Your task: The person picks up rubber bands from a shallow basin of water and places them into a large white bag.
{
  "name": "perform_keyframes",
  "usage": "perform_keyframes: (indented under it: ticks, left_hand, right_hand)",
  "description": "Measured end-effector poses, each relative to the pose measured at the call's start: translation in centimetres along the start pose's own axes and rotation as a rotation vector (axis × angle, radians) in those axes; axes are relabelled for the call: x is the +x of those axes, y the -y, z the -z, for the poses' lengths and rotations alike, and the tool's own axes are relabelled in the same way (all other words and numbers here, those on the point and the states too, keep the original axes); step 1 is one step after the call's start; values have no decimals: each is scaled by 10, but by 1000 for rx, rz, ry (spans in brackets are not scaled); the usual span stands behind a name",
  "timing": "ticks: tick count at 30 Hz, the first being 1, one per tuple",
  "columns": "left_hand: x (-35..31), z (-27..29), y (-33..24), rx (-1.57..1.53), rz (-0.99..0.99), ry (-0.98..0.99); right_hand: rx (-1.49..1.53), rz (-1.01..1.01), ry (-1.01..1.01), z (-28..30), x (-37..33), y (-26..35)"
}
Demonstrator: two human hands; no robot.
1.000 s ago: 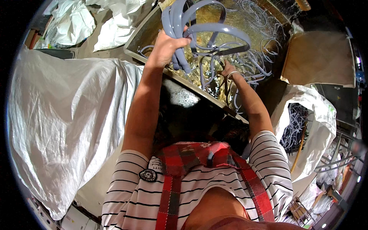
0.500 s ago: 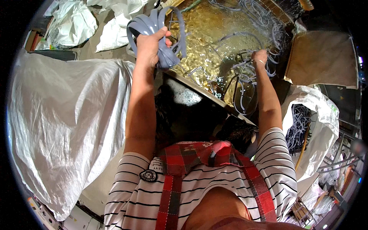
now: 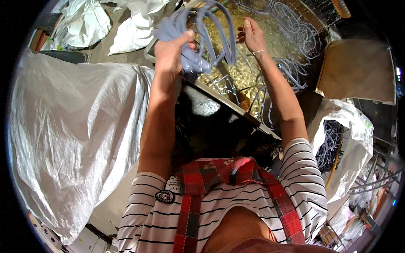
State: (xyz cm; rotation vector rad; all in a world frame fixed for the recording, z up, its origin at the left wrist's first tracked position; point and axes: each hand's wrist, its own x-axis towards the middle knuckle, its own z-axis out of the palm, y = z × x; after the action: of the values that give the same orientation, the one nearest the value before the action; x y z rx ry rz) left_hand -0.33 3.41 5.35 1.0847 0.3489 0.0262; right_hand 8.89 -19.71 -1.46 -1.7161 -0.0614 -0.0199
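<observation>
A thick bundle of glossy grey-blue plastic strips (image 3: 195, 61) is gripped in my left hand (image 3: 169, 54), its loops fanning out to the right over the water. My right hand (image 3: 255, 39), with a thin bracelet at the wrist, is raised over the tank just right of those loops. Its fingers are curled in; whether a strip is between them cannot be made out. Below both hands is a metal-rimmed tank (image 3: 230, 103) of rippling yellowish water. More loose grey strips (image 3: 291, 26) lie tangled in it, at the far right side and beneath my right forearm.
A large white woven sheet (image 3: 80, 126) covers something bulky on the left. White sacks (image 3: 82, 25) lie at the far left. To the right stand a brown board (image 3: 358, 69) and an open white sack (image 3: 356, 139) with cut grey strips (image 3: 329, 143) inside.
My right hand has come up from the tangled strips and moved left, close to the bundle. My left hand has shifted slightly right, and the bundle's loops have swung out rightward.
</observation>
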Motion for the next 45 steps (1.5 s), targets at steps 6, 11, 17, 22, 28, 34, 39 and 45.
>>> perform_keyframes:
  ticks: [6, 11, 17, 22, 28, 34, 39, 45]
  left_hand:
    - [12, 24, -14, -240, -72, -71]
    - [3, 11, -21, -267, -165, -173]
    - [-6, 0, -18, 227, -281, -122]
    - [0, -11, 13, 554, -367, 25]
    - [-2, -35, 46, 449, -116, 396]
    - [-23, -65, 54, 219, 65, 587]
    - [-13, -71, 58, 163, 159, 503]
    - [-10, -71, 55, 75, 249, 413]
  right_hand:
    - [-944, 295, 575, -68, -11, -96]
    - [-1224, 240, 801, -100, -43, -120]
    - [-1289, 334, 1108, -44, -62, -83]
    - [-994, 426, 749, 31, -76, 12]
    - [-585, 146, 413, 84, -80, 97]
    - [-744, 234, 260, 106, -62, 98]
    - [-926, 771, -137, 106, -65, 96]
    - [-1497, 603, 618, 67, -110, 106]
